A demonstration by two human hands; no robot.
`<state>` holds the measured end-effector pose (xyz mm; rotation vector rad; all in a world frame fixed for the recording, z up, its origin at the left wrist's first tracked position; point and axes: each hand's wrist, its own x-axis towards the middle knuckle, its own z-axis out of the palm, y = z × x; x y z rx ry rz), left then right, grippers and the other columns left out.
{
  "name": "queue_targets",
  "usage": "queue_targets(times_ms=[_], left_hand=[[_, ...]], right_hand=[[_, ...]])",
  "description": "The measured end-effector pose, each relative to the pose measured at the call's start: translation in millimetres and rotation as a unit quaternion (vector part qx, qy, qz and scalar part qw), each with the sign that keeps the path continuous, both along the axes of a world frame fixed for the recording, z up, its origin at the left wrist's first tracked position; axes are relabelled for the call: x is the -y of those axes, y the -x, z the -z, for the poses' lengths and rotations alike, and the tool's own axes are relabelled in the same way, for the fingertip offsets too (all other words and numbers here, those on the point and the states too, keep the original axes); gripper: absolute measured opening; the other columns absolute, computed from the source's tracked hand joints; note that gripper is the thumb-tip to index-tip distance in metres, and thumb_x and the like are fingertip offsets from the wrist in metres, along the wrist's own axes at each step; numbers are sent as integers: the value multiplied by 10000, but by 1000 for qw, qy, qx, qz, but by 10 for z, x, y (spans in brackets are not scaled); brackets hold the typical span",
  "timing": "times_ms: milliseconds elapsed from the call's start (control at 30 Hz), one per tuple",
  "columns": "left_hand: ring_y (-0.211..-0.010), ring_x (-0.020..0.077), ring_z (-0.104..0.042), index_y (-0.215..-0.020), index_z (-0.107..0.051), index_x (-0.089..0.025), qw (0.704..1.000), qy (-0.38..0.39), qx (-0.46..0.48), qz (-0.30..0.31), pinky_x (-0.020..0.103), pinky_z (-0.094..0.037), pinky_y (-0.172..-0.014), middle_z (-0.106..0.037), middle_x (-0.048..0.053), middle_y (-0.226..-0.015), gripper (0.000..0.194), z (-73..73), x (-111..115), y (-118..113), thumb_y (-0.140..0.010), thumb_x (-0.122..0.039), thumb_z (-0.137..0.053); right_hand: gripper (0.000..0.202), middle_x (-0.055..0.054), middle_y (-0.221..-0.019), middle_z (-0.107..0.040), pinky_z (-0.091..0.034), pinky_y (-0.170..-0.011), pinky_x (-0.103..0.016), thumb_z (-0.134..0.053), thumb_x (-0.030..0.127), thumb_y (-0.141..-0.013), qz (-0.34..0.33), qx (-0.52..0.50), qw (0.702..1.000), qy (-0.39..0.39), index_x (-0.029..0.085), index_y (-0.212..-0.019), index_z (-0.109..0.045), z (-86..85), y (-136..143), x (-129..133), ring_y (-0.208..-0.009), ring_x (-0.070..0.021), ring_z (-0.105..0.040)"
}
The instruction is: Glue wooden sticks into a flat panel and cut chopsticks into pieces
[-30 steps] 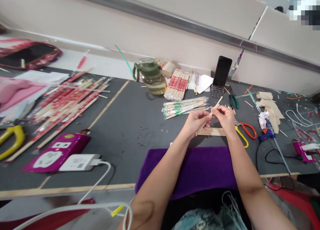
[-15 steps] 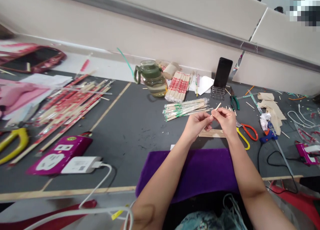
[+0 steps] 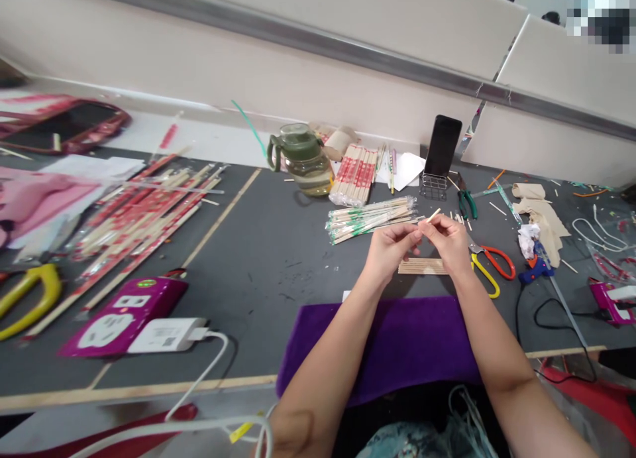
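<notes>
My right hand (image 3: 450, 242) pinches a short pale wooden stick (image 3: 434, 215), whose upper end sticks out past the thumb and finger. Touching it at the fingertips, my left hand (image 3: 390, 249) is closed in a pinch around the stick's lower end, which the fingers mostly hide. Below the hands, a row of wooden chopsticks (image 3: 422, 266) lies side by side on the dark table. Just behind is a pile of chopsticks in clear and green wrappers (image 3: 370, 218). Scissors with red and yellow handles (image 3: 497, 262) lie beside my right wrist.
A purple cloth (image 3: 412, 352) lies under my forearms. Farther back stand a green-lidded jug (image 3: 301, 160), red-wrapped chopsticks (image 3: 355, 173) and a phone (image 3: 442, 146) on a stand. Pliers (image 3: 466, 199) and a blue glue gun (image 3: 535, 270) lie right; a power strip (image 3: 124, 312) lies left.
The view has shifted slightly, so the table's things appear a little lower and farther right. Both hands keep nearly the same pinch on the stick.
</notes>
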<state>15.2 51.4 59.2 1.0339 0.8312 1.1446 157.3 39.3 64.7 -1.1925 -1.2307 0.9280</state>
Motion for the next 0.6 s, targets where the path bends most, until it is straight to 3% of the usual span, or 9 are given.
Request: queue_targets(times_ms=[133, 200, 267, 333, 433, 600], left_hand=[[-479, 91, -595, -739, -758, -146, 997, 18, 42, -55, 166, -375, -391, -668, 7, -613, 321, -36, -32, 83, -636, -416, -897], [-492, 87, -600, -772, -761, -148, 992, 35, 79, -88, 163, -386, -401, -681, 5, -633, 343, -50, -61, 141, -625, -422, -907], [-502, 81, -603, -796, -755, -149, 984, 51, 125, -112, 158, -390, -403, -690, 2, -654, 368, -52, -95, 194, -611, -422, -917], [-509, 76, -603, -811, -743, -145, 976, 61, 166, -128, 151, -388, -401, -689, -5, -659, 383, -38, -133, 238, -605, -413, -924], [-499, 63, -588, -825, -730, -137, 964, 79, 200, -157, 141, -383, -393, -673, -22, -644, 390, 11, -197, 305, -601, -385, -931], [-494, 43, -573, -824, -727, -138, 939, 127, 250, -199, 127, -371, -393, -652, -43, -635, 396, 92, -281, 437, -576, -352, -949]], right_hand=[[418, -7, -748, -674, -426, -521, -244, -672, 625, -846, 5, 8, 1000, 9, 220, -933, -729, -79, -126, -159, -600, -131, -556], [355, -7, -771, -680, -449, -559, -247, -653, 562, -878, 22, 59, 998, -10, 218, -940, -715, -116, -138, -358, -634, -138, -580], [212, -14, -825, -702, -493, -666, -263, -639, 411, -897, 15, 171, 985, -33, 210, -914, -704, -130, -73, -629, -716, -154, -622], [124, -33, -882, -728, -504, -790, -284, -601, 259, -905, -3, 320, 948, -8, 195, -938, -702, -114, 63, -935, -819, -177, -661], [242, -87, -1079, -747, -496, -898, -311, -557, 174, -921, -20, 500, 862, 78, 183, -1129, -681, -51, 307, -1367, -1004, -224, -679], [300, -165, -1226, -714, -496, -954, -344, -564, 75, -881, -27, 536, 834, 127, 144, -1154, -668, 69, 523, -1840, -1160, -289, -658]])
